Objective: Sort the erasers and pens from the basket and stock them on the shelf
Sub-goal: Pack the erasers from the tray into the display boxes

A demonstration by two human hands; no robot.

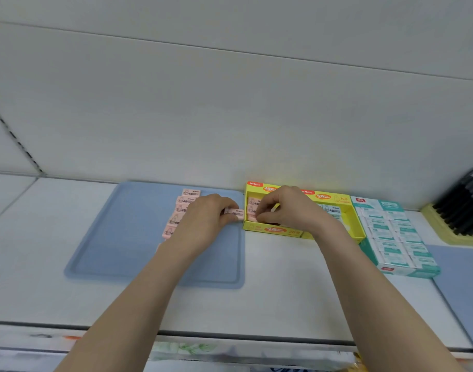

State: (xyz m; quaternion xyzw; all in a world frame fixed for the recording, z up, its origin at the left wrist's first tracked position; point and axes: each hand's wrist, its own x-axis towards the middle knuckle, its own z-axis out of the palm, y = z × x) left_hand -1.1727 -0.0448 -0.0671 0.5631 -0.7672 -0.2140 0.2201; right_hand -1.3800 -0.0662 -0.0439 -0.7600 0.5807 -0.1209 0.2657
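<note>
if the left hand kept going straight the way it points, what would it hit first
Most likely the left wall of the yellow box. The left hand points right, and the pink eraser its fingers pinch is almost at that wall, though height is unclear.

Shelf [256, 291]: finished in plain pale grey-white.
Tray [122, 237]: coloured plain light blue.
Erasers [188, 196]: tinted pale pink, printed with a dark outline rabbit and "4B".
Box [273, 230]: coloured bright yellow, marked with orange-red ovals.
Carton [391, 237]: patterned white and teal, tagged red.
Pens [468, 205]: coloured black.
Holder [439, 229]: coloured pale yellow.
</note>
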